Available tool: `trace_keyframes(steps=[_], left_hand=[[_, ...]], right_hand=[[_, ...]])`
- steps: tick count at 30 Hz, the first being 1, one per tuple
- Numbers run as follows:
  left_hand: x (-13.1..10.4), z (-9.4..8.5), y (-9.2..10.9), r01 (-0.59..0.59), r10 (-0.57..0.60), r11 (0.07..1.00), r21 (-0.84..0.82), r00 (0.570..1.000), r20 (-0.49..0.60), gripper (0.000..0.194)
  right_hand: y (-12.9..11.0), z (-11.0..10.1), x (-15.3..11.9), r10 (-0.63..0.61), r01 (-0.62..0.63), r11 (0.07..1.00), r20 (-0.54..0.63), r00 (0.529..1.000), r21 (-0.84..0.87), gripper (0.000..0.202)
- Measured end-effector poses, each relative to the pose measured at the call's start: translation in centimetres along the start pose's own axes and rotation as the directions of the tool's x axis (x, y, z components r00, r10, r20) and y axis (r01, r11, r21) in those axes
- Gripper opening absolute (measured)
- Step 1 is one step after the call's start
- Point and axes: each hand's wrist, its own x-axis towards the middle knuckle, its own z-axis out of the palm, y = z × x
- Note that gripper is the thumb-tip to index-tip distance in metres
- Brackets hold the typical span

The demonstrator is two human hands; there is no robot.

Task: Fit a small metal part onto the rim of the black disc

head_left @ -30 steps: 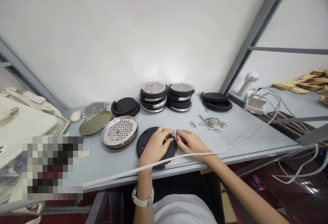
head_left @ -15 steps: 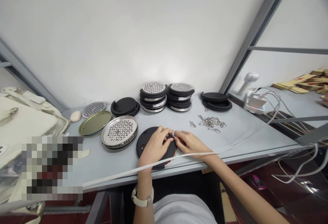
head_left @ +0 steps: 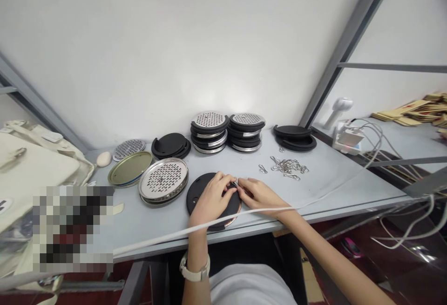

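Note:
A black round disc (head_left: 198, 188) with a copper-coloured lower right rim lies at the table's front edge. My left hand (head_left: 217, 195) rests over it, thumb and fingers closed on its upper right edge. Against that same edge, my right hand (head_left: 255, 193) pinches a small metal piece, perhaps a clip, mostly hidden by the fingertips. A pile of silver clips (head_left: 288, 166) lies to the right, with one loose clip (head_left: 262, 169) beside it. Left of the disc is a round metal grater plate (head_left: 165, 179).
Two stacks of black and silver discs, a left stack (head_left: 209, 132) and a right stack (head_left: 246, 132), stand near the wall. More black discs (head_left: 295, 138) lie farther right. A white cable (head_left: 167, 236) crosses in front of my wrists. Cream bags (head_left: 38, 156) are at the left.

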Motion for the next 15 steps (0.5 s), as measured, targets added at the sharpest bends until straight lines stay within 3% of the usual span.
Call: trace_keyframes(steps=[15], left_hand=[[0.04,-0.07,0.11,-0.004,0.004,1.000,0.011,1.000,-0.007,0.020]], right_hand=[[0.27,0.38,0.10,-0.041,0.040,0.999,-0.055,0.998,-0.031,0.019]])
